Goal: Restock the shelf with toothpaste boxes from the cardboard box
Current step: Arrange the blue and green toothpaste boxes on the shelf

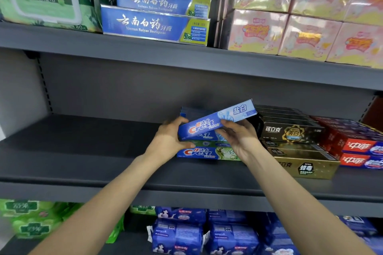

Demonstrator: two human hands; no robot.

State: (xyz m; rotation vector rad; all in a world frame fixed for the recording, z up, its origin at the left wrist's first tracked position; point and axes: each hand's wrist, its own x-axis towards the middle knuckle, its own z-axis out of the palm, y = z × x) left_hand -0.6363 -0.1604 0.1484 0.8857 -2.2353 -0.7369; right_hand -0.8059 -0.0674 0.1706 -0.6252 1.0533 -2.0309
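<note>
A blue Crest toothpaste box (228, 115) is held tilted, its right end raised, over the middle shelf (87, 151). My left hand (169, 137) grips its left end and my right hand (238, 136) holds it from below near the middle. Under it lies a small stack of Crest boxes; the lowest one (204, 153) is blue and green. The cardboard box is out of view.
Black and gold toothpaste boxes (290, 132) and red ones (356, 147) fill the shelf to the right. The top shelf carries two blue Yunnan Baiyao boxes (153, 25), a wet wipes pack (43, 0) and pink packs (306, 35). Green and blue packs sit on the bottom shelf.
</note>
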